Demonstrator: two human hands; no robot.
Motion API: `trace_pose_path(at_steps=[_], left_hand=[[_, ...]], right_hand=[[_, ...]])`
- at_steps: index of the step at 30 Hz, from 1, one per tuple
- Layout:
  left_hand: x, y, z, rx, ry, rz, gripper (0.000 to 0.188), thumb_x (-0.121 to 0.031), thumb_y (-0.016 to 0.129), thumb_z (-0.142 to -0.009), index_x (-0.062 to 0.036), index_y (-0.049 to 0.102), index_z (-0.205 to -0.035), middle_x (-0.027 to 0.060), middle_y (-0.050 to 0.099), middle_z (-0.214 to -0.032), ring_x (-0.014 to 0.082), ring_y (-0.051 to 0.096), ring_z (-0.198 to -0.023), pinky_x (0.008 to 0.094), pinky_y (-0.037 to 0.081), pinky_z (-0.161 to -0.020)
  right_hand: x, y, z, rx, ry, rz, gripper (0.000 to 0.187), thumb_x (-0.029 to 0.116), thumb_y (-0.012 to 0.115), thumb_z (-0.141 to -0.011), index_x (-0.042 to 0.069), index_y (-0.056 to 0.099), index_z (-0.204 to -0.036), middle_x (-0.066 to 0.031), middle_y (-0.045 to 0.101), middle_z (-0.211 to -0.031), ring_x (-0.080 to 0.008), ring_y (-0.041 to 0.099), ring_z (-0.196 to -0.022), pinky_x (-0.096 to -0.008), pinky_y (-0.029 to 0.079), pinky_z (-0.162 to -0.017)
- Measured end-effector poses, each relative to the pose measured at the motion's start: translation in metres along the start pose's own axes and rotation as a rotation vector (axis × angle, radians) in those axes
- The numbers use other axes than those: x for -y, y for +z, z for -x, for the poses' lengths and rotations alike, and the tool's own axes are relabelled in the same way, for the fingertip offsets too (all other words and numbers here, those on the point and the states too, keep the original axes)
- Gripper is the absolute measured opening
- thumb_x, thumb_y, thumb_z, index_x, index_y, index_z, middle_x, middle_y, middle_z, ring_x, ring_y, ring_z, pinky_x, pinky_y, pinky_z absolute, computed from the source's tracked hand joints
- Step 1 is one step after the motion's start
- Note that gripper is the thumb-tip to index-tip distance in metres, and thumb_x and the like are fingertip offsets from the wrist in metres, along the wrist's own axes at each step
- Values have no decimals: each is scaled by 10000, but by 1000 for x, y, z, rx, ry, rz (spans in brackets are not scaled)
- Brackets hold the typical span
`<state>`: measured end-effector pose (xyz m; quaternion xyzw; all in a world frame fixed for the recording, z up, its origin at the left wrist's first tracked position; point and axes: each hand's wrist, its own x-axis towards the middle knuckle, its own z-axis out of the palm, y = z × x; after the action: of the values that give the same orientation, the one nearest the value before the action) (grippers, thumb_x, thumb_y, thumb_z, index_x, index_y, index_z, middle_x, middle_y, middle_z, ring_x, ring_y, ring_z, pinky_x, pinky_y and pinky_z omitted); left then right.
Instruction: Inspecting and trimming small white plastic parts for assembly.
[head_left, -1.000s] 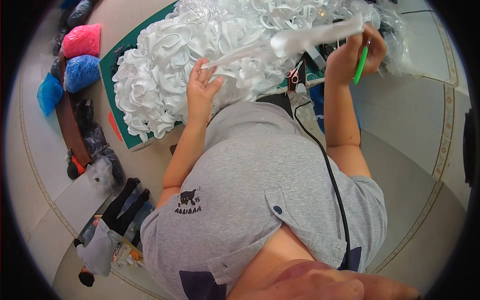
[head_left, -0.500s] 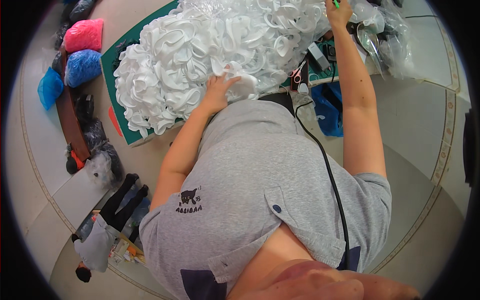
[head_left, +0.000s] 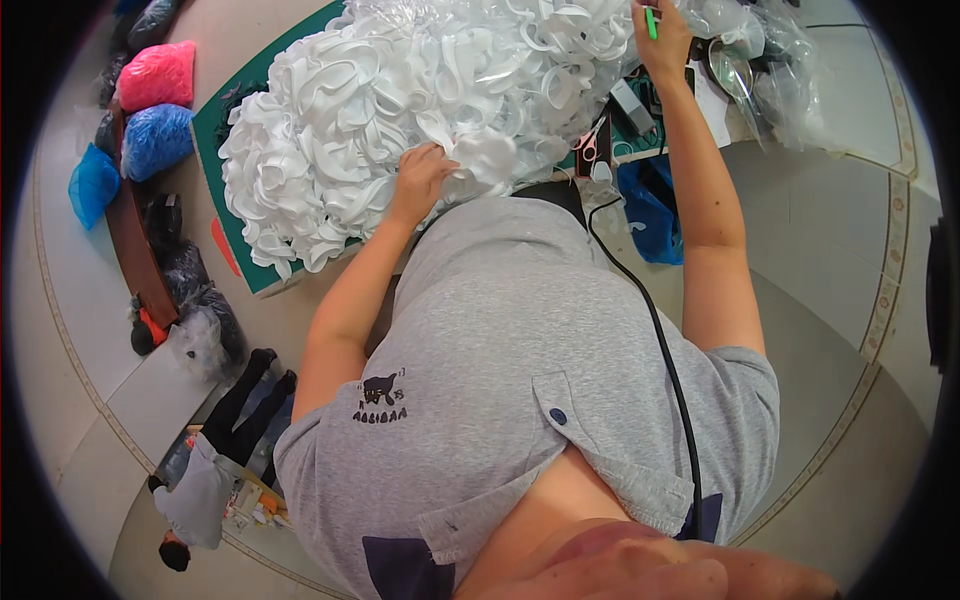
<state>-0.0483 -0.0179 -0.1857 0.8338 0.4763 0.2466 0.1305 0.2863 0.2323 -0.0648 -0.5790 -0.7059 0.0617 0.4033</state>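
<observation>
White strips (head_left: 335,125) heap upward in frame from your touching left hand (head_left: 424,178), grip unclear, while your right hand (head_left: 667,50), upper right, holds a green tool (head_left: 651,24).

It looks like a workshop: white curled pieces (head_left: 335,130) heap a green worktop (head_left: 208,125), stuffed bags (head_left: 158,78) far left.

A green-topped table (head_left: 211,137) is carrying a broad heap of curled white pieces (head_left: 340,130), which is spreading over most of it; a grey box (head_left: 631,108) is lying near pink-handled scissors (head_left: 588,144), and clear plastic bags (head_left: 787,85) are resting rightward.
</observation>
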Motion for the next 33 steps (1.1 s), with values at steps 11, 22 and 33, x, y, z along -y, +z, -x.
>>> trace_pose_path(at_steps=[11, 22, 33], left_hand=[[-116, -78, -88, 70, -514, 1484, 278, -135, 544, -935, -36, 511, -1193, 69, 633, -1038, 122, 589, -952, 291, 457, -882], [-12, -22, -13, -126, -708, 41, 274, 32, 610, -715, -35, 583, -980, 111, 585, -1060, 326, 540, -1011, 401, 423, -856], [33, -2, 21, -49, -198, -194, 343, 52, 619, -625, -78, 623, -942, 121, 548, -1183, 307, 485, -1137, 393, 385, -933]], right_hand=[[95, -60, 113, 938, 150, -898, 348, 40, 725, -703, 28, 576, -1017, -27, 600, -962, -114, 561, -892, -265, 448, -815], [-8, -161, 185, 183, 654, -416, 243, 128, 719, -798, 8, 573, -952, -32, 587, -879, -88, 527, -792, -216, 427, -733], [-41, -201, 220, -644, 648, -151, 309, 219, 698, -834, -48, 575, -928, -102, 620, -875, -157, 585, -774, -268, 492, -705]])
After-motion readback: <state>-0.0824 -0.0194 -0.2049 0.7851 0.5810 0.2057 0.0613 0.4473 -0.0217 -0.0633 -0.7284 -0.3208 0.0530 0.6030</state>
